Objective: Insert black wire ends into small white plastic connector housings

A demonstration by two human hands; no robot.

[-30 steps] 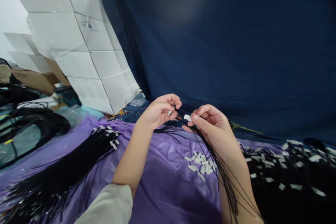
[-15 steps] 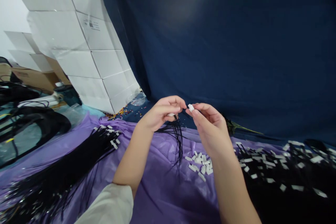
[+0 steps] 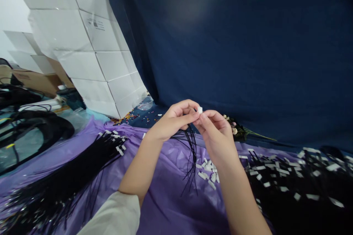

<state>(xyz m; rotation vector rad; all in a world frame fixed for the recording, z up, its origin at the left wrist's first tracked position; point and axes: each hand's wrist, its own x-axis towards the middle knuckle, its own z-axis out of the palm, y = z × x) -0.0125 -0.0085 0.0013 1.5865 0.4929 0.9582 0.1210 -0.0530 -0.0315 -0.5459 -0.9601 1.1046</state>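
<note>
Pinching a small white plug (image 3: 200, 109) between thumb and forefinger of the right hand (image 3: 216, 134), closed tight on it, mid-scene and raised above the purple sheet (image 3: 165, 198), while gripping a bunch of thin black wires (image 3: 190, 150) in the closed left hand (image 3: 172, 121), both hands touching at the tips. Risks dropping the plug from so slight a pinch into the heap of white plugs (image 3: 208, 172) lying just below and nearer, hard to tell apart there. Risks, too, letting a loose wire slide from the bunch and tangle with the black bundles (image 3: 82, 169) on the left or the pile (image 3: 289, 180) on the right.
</note>
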